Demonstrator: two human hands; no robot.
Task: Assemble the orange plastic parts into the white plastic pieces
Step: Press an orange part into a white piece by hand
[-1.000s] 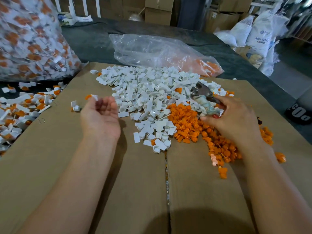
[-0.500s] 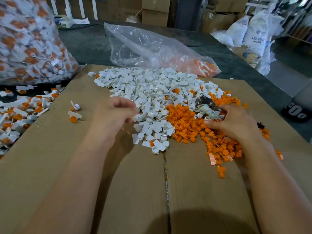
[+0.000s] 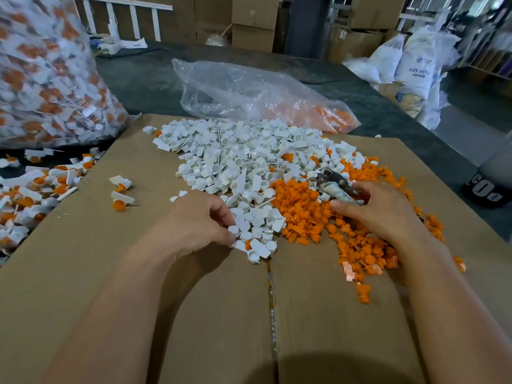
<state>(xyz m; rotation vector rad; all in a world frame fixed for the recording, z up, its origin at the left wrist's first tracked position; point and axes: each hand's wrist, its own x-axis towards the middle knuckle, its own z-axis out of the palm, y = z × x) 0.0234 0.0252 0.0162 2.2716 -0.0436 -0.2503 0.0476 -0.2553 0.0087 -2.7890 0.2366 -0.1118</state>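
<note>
- On a dark table, filling the near view: a flat cardboard sheet (image 3: 83, 273), seam running straight away from the viewer.
- At far left, a large bag (image 3: 41, 79) packed with joined white-and-orange pieces, and more of the same lying loose beside it; behind the sheet, a slumped clear bag (image 3: 249, 90) with some orange showing inside.
- Across the far middle of the sheet: a broad heap of white pieces (image 3: 235, 156), butting on its near right side against a smaller heap of orange parts (image 3: 302, 206).
- Near left: left hand (image 3: 194, 223), palm down, fingers curled, with thumb and forefinger tips closed on something at the near left fringe of the white heap.
- Near right: right hand (image 3: 382, 209), resting on top of the orange heap, fingers wrapped round a handle, thumb stretched flat toward the left.
- In that right hand: a metal tool (image 3: 332, 184), long axis running away and leftward, head over the line where white meets orange.
- Between the left fingertips: one small white piece (image 3: 234, 230), seemingly pinched, low against the heap.
- Deciding relation: orange parts to the right of the pinched piece, and directly under and just left of the right thumb. So nearer the right hand, though that hand is taken up by the tool. Likely next step: one orange part brought leftward to the white piece.
</note>
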